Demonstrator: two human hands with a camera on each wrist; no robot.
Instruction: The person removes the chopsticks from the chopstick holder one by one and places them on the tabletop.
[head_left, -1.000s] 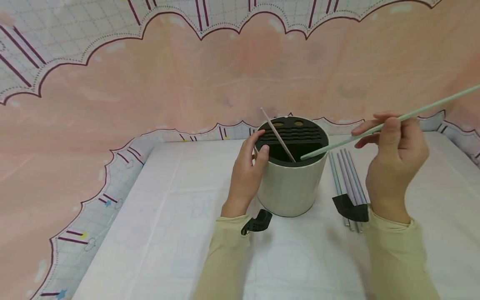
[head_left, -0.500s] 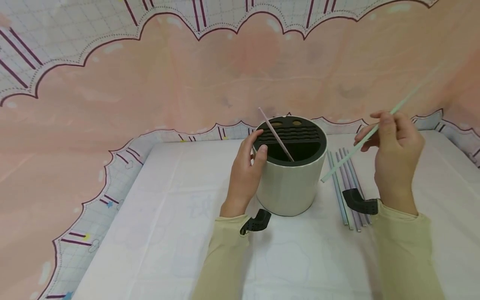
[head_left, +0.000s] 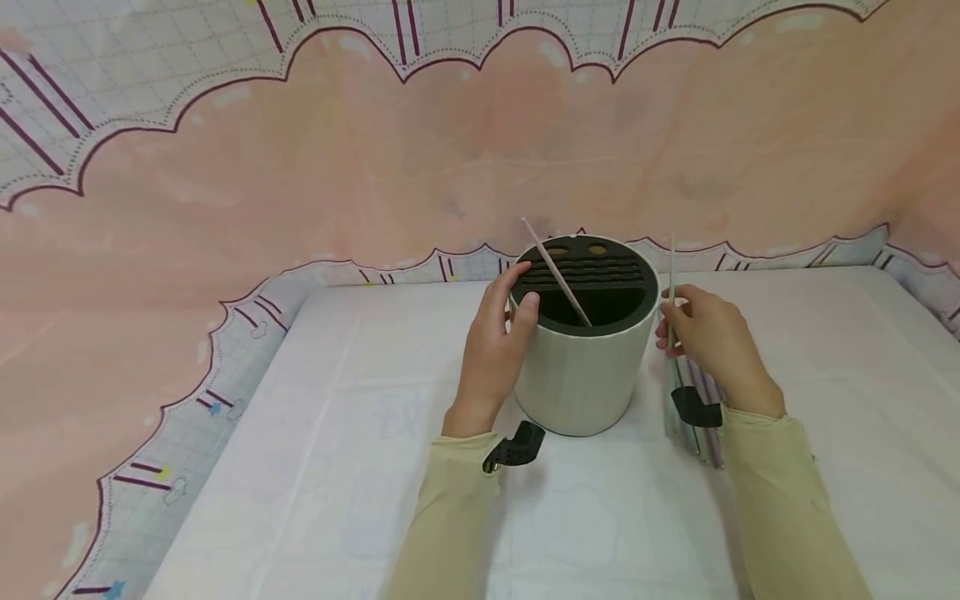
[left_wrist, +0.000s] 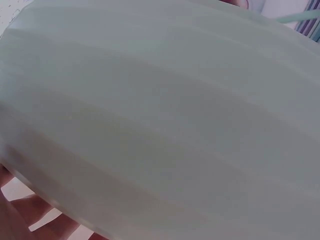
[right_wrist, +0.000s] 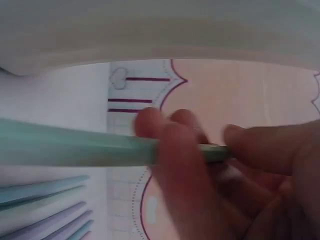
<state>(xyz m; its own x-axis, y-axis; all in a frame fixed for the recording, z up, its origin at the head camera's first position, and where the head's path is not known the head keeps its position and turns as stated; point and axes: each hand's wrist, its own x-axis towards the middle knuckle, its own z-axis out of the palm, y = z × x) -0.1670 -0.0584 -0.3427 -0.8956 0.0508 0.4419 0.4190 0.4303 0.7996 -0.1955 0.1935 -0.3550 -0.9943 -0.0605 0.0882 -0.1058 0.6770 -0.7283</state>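
A cream cylindrical container [head_left: 577, 383] with a black slotted lid stands upright on the table. My left hand [head_left: 487, 358] holds its left side, thumb and fingers at the rim; the left wrist view shows mostly the container's wall [left_wrist: 165, 120]. A thin pink straw [head_left: 555, 275] leans in the lid's large opening. To the right of the container, my right hand [head_left: 712, 346] pinches a pale green straw [right_wrist: 90, 147], held nearly upright in the head view. Several blue, green and purple straws [head_left: 714, 450] lie below that hand, partly hidden by it and its wrist strap.
A white cloth covers the table [head_left: 360, 500]. Behind it and on the left hangs a peach curtain [head_left: 420, 167] with a scalloped, checked border. Black straps [head_left: 517, 442] sit on both wrists.
My right hand has lifted the green straw out of the container's opening, then moved left and down beside it, turning the straw from slanted to nearly upright. The left hand keeps its hold.
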